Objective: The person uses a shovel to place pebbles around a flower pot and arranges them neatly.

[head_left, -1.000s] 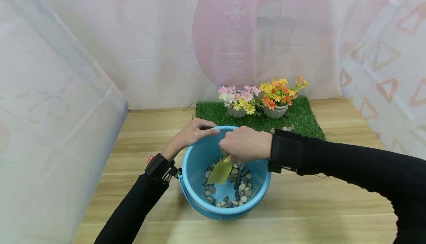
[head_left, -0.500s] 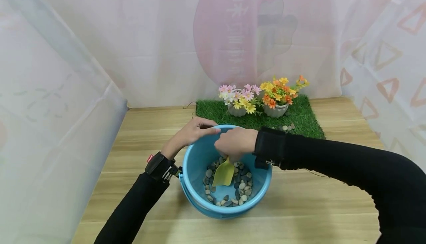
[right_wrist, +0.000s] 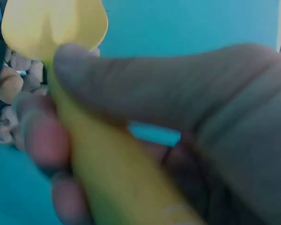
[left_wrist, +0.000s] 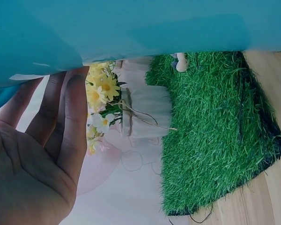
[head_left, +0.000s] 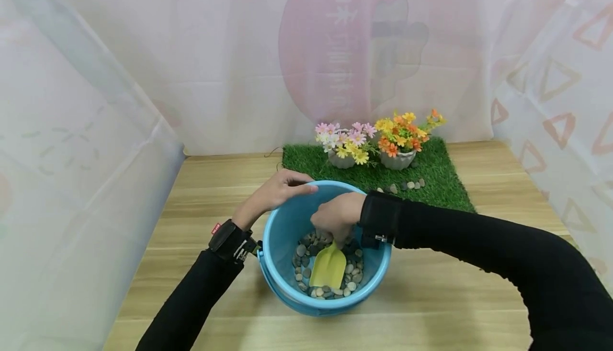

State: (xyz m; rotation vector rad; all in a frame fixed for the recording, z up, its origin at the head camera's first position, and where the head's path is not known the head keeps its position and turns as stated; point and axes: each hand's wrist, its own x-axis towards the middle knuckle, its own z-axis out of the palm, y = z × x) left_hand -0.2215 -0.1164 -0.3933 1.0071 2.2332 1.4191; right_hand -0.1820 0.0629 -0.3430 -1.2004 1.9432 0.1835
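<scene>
A blue bucket [head_left: 289, 228] stands on the wooden table with grey and tan pebbles [head_left: 353, 275] scattered over its bottom. My left hand [head_left: 274, 192] holds the rim at the far left, thumb over the edge and fingers along the outer wall, as the left wrist view shows. Inside the bucket, my right hand [head_left: 337, 215] grips a small yellow shovel [head_left: 328, 268] by its handle. Its blade points toward the near wall and lies low over the pebbles. In the right wrist view my thumb [right_wrist: 98, 77] presses along the handle [right_wrist: 100, 164], close to the blade.
Behind the bucket lies a green artificial grass mat [head_left: 306, 158]. On it stand a pot of pink and yellow flowers [head_left: 347, 143] and a pot of orange flowers [head_left: 402, 141]. Several pebbles [head_left: 411, 185] rest on the mat. The bucket's handle [head_left: 268, 276] hangs at its left side.
My right hand has moved lower into the bucket. The shovel blade has swung from the left toward the near side and sunk closer to the pebbles. My left hand stays on the rim.
</scene>
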